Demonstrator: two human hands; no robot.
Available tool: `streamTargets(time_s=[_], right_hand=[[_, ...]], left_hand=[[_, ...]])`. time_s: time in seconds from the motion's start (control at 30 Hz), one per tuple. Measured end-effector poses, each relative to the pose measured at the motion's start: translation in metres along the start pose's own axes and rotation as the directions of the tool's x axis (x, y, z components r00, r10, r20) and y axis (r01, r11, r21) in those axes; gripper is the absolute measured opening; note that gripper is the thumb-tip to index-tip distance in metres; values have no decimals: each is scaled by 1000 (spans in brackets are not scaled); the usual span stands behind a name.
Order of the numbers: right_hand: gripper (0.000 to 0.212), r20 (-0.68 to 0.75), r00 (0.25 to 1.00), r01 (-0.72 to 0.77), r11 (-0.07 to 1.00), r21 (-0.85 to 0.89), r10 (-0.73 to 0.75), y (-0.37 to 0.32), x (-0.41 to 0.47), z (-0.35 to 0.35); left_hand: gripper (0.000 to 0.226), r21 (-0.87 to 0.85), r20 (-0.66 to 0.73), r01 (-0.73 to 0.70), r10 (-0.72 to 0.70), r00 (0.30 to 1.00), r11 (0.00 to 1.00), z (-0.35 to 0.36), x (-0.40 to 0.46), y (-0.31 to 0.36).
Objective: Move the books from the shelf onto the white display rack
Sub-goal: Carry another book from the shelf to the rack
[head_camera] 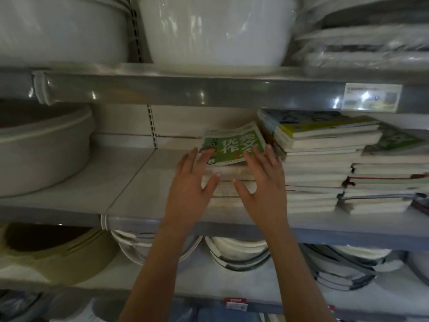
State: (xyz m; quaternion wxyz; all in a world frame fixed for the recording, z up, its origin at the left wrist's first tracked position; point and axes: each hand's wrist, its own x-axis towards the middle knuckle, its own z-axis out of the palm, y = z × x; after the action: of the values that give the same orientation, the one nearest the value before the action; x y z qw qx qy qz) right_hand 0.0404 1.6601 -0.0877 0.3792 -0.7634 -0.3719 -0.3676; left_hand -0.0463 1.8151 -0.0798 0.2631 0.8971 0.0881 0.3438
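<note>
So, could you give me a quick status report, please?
Left hand and right hand open at green-covered book stack. Stack on shelf. Taller stack crowds its right.

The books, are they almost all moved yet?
Not by this view. Nothing looks done: the white rack is out of sight. In hand: the left hand and right hand reach with open fingers around the short stack topped by the green book, gripping nothing yet. Left: that stack and the taller piles beside it on the shelf.
</note>
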Motion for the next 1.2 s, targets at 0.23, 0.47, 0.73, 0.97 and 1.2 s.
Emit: streamTargets(time_s=[0.23, 0.47, 0.73, 0.97, 1.2], right_hand=[[60, -2, 1000, 15, 966, -260, -16, 22, 2, 16], [59, -93, 996, -43, 951, -306, 15, 25, 5, 27], [51, -98, 995, -36, 956, -290, 7, 22, 6, 26], [44, -55, 989, -146, 977, -157, 139, -5, -4, 43], [42, -66, 969, -242, 970, -14, 240, -14, 0, 39]], left_hand=[[50, -214, 34, -108, 118, 992, 971, 22, 25, -30], [59, -216, -4, -143, 146, 989, 966, 28, 40, -45], [50, -398, -41, -70, 59, 997, 915, 21, 43, -45], [52, -485, 4, -43, 52, 999, 873, 17, 47, -59], [52, -529, -15, -11, 4, 1000, 848, 9, 36, -51]])
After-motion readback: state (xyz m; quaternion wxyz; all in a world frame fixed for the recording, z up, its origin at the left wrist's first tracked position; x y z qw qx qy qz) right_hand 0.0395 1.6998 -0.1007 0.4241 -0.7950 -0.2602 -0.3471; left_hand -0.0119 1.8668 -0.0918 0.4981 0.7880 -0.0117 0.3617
